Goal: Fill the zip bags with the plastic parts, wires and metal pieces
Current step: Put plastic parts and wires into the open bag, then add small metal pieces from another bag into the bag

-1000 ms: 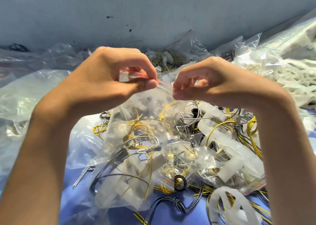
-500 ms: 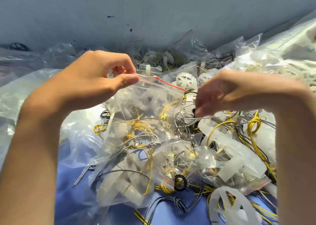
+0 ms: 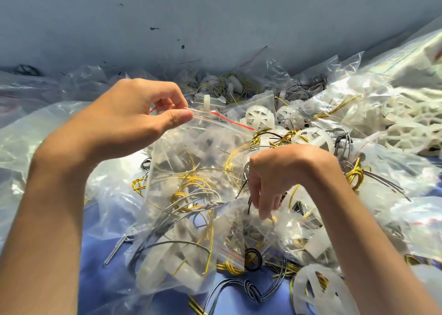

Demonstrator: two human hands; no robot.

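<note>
The right hand has let go of the zip bag and drops loose-fingered and empty, apparently to fetch more, while the left hand still pinches its top.

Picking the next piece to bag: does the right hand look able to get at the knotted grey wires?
Probably yes: the grey wires lie uncovered, close to the right hand, which seems free.
</note>
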